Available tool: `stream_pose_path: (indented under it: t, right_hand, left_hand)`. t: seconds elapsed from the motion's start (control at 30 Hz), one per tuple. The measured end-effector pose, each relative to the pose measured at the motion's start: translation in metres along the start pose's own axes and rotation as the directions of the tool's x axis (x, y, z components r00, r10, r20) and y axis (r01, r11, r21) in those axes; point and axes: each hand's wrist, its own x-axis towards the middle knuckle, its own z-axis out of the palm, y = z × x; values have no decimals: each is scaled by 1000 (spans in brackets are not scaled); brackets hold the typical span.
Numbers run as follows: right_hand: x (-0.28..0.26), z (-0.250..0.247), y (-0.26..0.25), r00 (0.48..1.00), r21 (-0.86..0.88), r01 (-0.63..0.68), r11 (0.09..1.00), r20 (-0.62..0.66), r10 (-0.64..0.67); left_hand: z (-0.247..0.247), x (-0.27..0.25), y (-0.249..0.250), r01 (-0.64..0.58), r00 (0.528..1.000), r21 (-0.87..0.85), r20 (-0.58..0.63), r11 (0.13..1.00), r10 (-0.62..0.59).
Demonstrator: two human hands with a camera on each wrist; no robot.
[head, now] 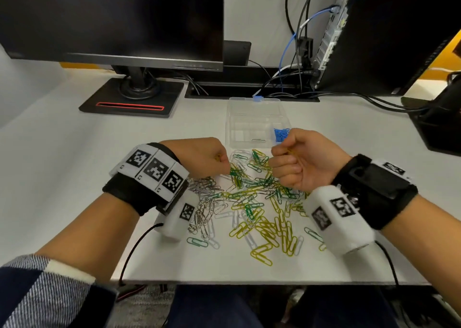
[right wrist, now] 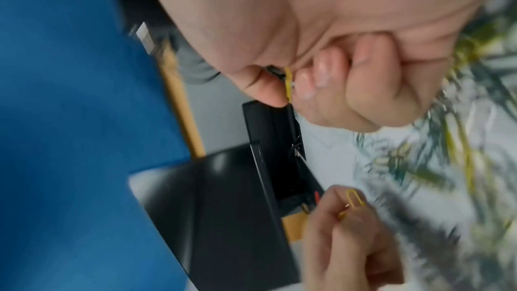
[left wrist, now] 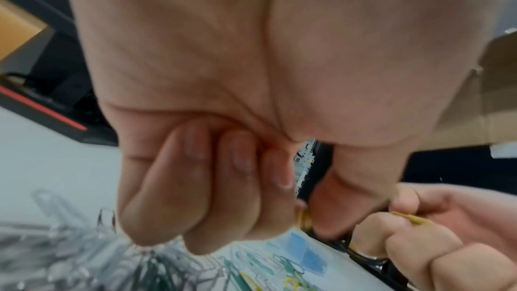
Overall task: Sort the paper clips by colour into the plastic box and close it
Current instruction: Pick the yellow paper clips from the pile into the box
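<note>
Left hand (head: 207,157) is held fisted above the far left edge of the paper clip pile (head: 249,203); a yellow clip (left wrist: 304,220) is pinched between thumb and curled fingers. Right hand (head: 299,160) is likewise curled, palm turned inward, with another yellow clip (right wrist: 288,84) nipped at the thumb tip. The two hands are near each other, apart. Loose clips — yellow, green, silver, white — are spread on the white worktop (head: 74,173) between the wrists. The clear plastic box (head: 252,120) is seen open just beyond the pile, blue clips (head: 280,134) gathered in its near right compartment. A monitor stand (head: 132,98) is noted far left.
</note>
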Motion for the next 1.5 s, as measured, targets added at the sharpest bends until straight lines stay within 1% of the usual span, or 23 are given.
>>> stream_pose_path:
  t: [0.07,0.13,0.23,0.37,0.47,0.53,0.6,0.63,0.67,0.7,0.73,0.77,0.8,0.83,0.87,0.9,1.0,1.07,1.13,1.2,1.27,1.37,1.5]
  right_hand:
    - [-3,-6,5,993,240,-26,970,120,-3]
    - [-5,-11,9,985,349,-22,937,166,-39]
    - [-7,-13,12,982,400,1,916,174,-77]
    - [-7,-10,11,986,389,35,921,139,-96]
    - [-6,-6,9,993,322,71,944,72,-99]
    - [-6,-4,7,995,292,77,953,43,-94]
    - [-7,-3,5,995,215,102,971,-6,-103]
    - [-8,-1,4,993,135,117,984,-41,-112]
    - [-8,-1,4,988,17,125,992,-89,-123]
    - [-9,-1,3,980,-140,122,983,-141,-142]
    - [-9,-1,3,965,-349,99,932,-196,-176]
    - [-11,0,4,946,-584,53,810,-230,-227]
    - [-14,0,4,929,-782,-5,623,-235,-287]
    - [-17,0,4,913,-906,-56,420,-217,-346]
    - [-19,-1,4,898,-962,-85,261,-187,-397]
    - [-20,-2,4,889,-980,-92,174,-160,-429]
    - [-22,-2,6,888,-987,-131,92,-158,-432]
    - [-20,-2,9,895,-985,-168,39,-169,-414]
    - [-18,-2,11,897,-983,-185,2,-170,-407]
    - [-15,-3,12,898,-980,-197,6,-182,-401]
    - [-13,-2,13,898,-978,-210,7,-196,-395]
    - [-12,-1,13,897,-975,-220,-25,-192,-399]
    - [-11,-1,11,895,-973,-228,-22,-201,-399]
  left_hand:
    - [-1,1,1,31,999,-246,49,969,-20]
    - [0,3,1,63,995,-529,103,846,-10]
    - [4,8,-2,22,991,-759,103,651,86]
    - [6,8,-2,-80,984,-910,-7,407,179]
    - [5,9,-3,-115,983,-946,-65,303,170]
    - [4,11,-5,-101,983,-960,-56,260,175]
    - [3,12,-7,-76,989,-957,-36,279,144]
    - [3,13,-6,-64,993,-944,-29,325,110]
    - [4,14,-3,-69,997,-896,-43,439,70]
    - [4,13,1,-84,996,-781,-77,619,38]
    - [6,12,3,-88,992,-591,-121,802,20]
    - [8,12,4,-77,988,-371,-156,925,19]
    - [10,12,3,-67,986,-208,-165,976,32]
    - [11,11,3,-72,987,-135,-150,988,52]
    - [11,10,3,-90,990,-113,-123,990,76]
    - [10,8,3,-103,991,-107,-95,989,93]
    - [8,8,3,-117,993,-187,-56,975,109]
    - [9,10,1,-66,997,-469,-7,881,71]
    - [10,13,-1,0,996,-755,57,656,66]
    - [12,15,-5,33,987,-893,99,449,124]
    - [12,16,-8,70,972,-945,137,318,192]
    - [12,17,-9,100,952,-964,165,248,258]
    - [13,17,-10,106,945,-967,171,232,279]
